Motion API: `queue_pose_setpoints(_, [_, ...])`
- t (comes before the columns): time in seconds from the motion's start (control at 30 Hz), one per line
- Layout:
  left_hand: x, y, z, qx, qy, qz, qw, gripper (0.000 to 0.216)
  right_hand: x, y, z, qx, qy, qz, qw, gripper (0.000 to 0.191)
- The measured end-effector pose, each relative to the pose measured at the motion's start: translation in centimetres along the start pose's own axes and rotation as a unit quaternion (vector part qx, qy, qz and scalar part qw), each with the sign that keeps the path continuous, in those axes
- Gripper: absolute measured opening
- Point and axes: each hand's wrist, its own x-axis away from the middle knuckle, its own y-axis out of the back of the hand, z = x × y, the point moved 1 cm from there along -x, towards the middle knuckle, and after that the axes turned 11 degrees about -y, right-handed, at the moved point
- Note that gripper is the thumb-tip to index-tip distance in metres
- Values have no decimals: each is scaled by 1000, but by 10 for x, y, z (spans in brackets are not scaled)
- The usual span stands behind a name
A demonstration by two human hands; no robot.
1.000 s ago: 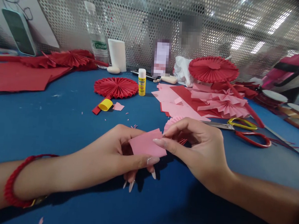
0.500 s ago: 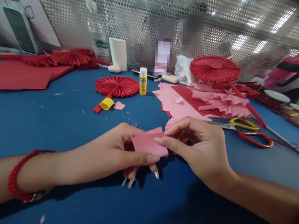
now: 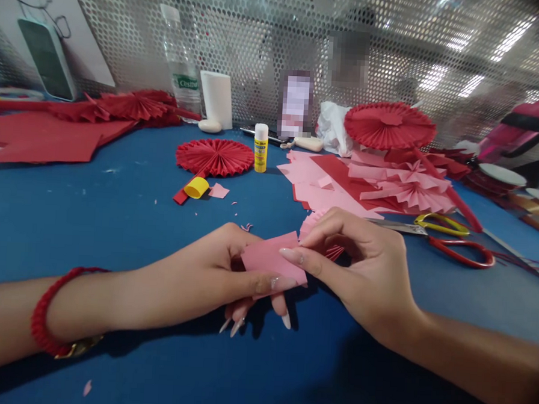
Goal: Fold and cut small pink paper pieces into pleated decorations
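Paper square (image 3: pixel 271 256) right between left hand (image 3: pixel 211 271) and right hand (image 3: pixel 360 273), glue stick (image 3: pixel 260 148) behind, just beside the paper fan (image 3: pixel 214 157), scissors (image 3: pixel 430 231) off right!

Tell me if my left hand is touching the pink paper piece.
Touching. The head view shows the left hand pinching the pink paper piece, with its thumb lying across the paper's near edge.

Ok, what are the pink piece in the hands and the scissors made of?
The pink piece looks like matte paper or thin card: no sheen, crisp cut edges. The scissors look steel-bladed, from the metallic sheen, with glossy plastic handles.
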Motion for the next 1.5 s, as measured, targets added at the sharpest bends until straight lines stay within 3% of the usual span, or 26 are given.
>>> queue_pose_setpoints(0.53, [0,0,1,28,8,6,1000,40,1,0,1,-24,-17,-11,1000,14])
queue_pose_setpoints(0.77, [-1,-1,1,53,2,8,999,24,2,-1,3,-28,-20,-16,999,13])
queue_pose_setpoints(1.0, [1,-4,2,61,1,10,998,32,3,-1,2,-27,-21,-13,999,13])
queue_pose_setpoints(1.27, [0,-4,1,57,6,1,998,23,2,-1,2,-51,-35,-10,998,13])
queue_pose_setpoints(1.5, [1,-4,2,62,-3,4,998,31,3,-2,4,-64,-43,-9,997,12])
